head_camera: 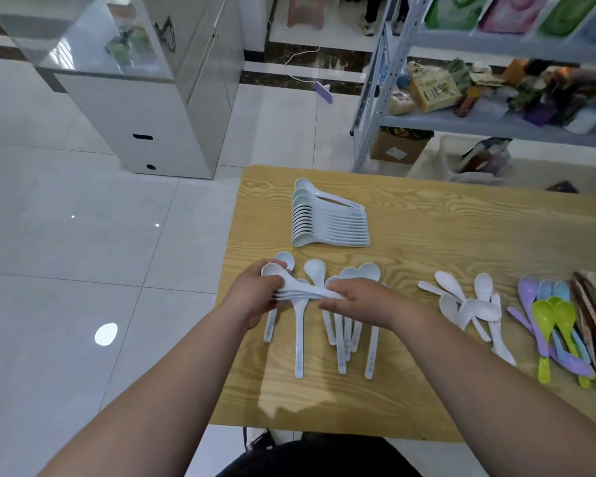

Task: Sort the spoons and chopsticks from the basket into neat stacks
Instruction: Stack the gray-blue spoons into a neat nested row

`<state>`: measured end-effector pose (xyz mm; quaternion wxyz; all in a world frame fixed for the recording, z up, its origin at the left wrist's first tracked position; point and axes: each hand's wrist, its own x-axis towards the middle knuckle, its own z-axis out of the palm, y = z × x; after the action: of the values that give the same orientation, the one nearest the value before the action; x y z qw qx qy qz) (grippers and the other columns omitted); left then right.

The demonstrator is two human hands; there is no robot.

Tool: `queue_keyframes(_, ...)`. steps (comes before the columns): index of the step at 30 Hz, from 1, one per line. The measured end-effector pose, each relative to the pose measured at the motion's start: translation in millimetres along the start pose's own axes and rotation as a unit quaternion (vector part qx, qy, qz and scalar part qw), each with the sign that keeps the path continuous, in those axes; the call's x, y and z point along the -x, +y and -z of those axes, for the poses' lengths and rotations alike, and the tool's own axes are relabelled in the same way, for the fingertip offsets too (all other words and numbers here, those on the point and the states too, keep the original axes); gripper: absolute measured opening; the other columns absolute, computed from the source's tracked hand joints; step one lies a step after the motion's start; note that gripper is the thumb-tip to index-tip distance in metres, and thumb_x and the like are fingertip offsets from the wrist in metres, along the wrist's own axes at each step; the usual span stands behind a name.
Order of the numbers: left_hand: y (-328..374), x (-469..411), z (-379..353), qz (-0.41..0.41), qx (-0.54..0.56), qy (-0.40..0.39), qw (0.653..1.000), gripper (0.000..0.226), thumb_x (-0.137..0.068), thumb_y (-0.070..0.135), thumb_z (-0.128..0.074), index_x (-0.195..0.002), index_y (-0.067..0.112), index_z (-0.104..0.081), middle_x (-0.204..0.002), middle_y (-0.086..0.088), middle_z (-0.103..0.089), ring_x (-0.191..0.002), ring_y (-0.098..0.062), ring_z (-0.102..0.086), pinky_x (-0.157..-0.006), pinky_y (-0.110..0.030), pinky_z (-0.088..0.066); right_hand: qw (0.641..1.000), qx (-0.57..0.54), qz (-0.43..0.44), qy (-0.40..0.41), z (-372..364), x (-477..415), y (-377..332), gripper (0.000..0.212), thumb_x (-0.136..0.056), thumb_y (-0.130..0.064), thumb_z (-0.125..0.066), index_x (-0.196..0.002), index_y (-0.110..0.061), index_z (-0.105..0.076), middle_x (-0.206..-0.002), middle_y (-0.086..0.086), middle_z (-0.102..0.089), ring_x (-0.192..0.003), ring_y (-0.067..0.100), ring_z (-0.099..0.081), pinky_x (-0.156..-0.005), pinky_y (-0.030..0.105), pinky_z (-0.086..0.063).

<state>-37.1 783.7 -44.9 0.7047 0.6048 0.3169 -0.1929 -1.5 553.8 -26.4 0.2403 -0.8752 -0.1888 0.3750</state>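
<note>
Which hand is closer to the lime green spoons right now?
Right. The right hand is nearer the lime green spoons, with loose white spoons lying between. The left hand sits farther left, across the held spoon bundle.

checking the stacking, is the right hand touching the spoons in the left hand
Touching. Head view: the right hand pinches the handle ends of the nested white spoons that the left hand grips near the bowls.

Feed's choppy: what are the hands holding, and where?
A few nested white spoons: left hand grips the bowl end, right hand the handle end.
</note>
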Motion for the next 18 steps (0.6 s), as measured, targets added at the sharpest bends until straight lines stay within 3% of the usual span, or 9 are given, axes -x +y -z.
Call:
queue_keyframes(2,8.5,-14.5,-8.1,-0.046,-0.095,0.022,0.994,0.032,-0.081,0.005,-0.060,-0.103,0.026,-0.070,-0.109,-0.003,-0.071,-0.095,-0.023,-0.068,-0.076,-0.036,-0.060,0.997,0.074,0.023,0.010,22.4,-16.4,9.8,0.025,-0.095,-0.067,-0.044,-0.085,-0.046,-0.054,-0.079,-0.016,-0.058,-0.073,0.000,-0.053,-0.061,0.028,-0.038)
queue_keyframes(4,17.4,-30.1,-16.1,-0.077,-0.182,0.042,0.979,0.029,-0.078,0.015,-0.066,-0.100,0.034,-0.068,-0.105,0.005,-0.069,-0.092,-0.016,-0.066,-0.075,-0.032,-0.058,0.988,0.145,0.046,0.029,40.0,-33.0,23.5,0.025,-0.097,-0.064,-0.042,-0.094,-0.044,-0.055,-0.088,-0.014,-0.061,-0.079,0.007,-0.056,-0.061,0.030,-0.039)
queue_keyframes(6,23.7,-46.2,-24.4,-0.101,-0.218,0.050,0.970,0.026,-0.077,0.021,-0.068,-0.095,0.039,-0.066,-0.097,0.012,-0.069,-0.088,-0.011,-0.066,-0.070,-0.030,-0.055,0.980,0.176,0.067,0.058,53.4,-48.5,38.8,0.031,-0.098,-0.060,-0.044,-0.112,-0.037,-0.059,-0.100,-0.012,-0.064,-0.089,0.013,-0.059,-0.064,0.032,-0.042)
queue_keyframes(9,27.6,-68.1,-37.1,-0.155,-0.245,0.064,0.955,0.022,-0.074,0.024,-0.066,-0.087,0.042,-0.064,-0.084,0.023,-0.068,-0.075,0.001,-0.064,-0.061,-0.023,-0.047,0.979,0.169,0.081,0.077,63.7,-69.1,59.5,0.039,-0.093,-0.065,-0.045,-0.117,-0.037,-0.059,-0.107,-0.012,-0.063,-0.096,0.013,-0.060,-0.072,0.034,-0.048)
queue_keyframes(13,15.3,-95.0,-51.8,-0.226,-0.289,0.097,0.925,0.020,-0.079,0.020,-0.063,-0.088,0.038,-0.061,-0.086,0.024,-0.066,-0.083,0.008,-0.059,-0.063,-0.013,-0.040,0.971,0.194,0.079,0.115,60.0,-93.2,81.9,0.047,-0.093,-0.063,-0.051,-0.130,-0.035,-0.054,-0.124,-0.006,-0.061,-0.107,0.020,-0.060,-0.078,0.033,-0.046)
queue_keyframes(16,1.4,-109.0,-52.5,-0.310,-0.378,0.103,0.866,0.024,-0.084,0.014,-0.069,-0.098,0.032,-0.062,-0.094,0.020,-0.062,-0.089,0.001,-0.054,-0.072,-0.007,-0.038,0.951,0.222,0.120,0.181,51.2,-102.4,93.8,0.041,-0.093,-0.048,-0.064,-0.124,-0.022,-0.059,-0.113,0.003,-0.064,-0.099,0.027,-0.062,-0.073,0.036,-0.046)
queue_keyframes(18,-6.6,-116.1,-49.9,-0.384,-0.445,0.106,0.802,0.027,-0.082,0.009,-0.075,-0.106,0.016,-0.065,-0.101,0.002,-0.066,-0.098,-0.018,-0.054,-0.083,-0.022,-0.041,0.931,0.229,0.156,0.237,45.1,-105.6,100.1,0.032,-0.088,-0.036,-0.073,-0.109,-0.012,-0.066,-0.097,0.008,-0.064,-0.087,0.032,-0.062,-0.069,0.041,-0.049)
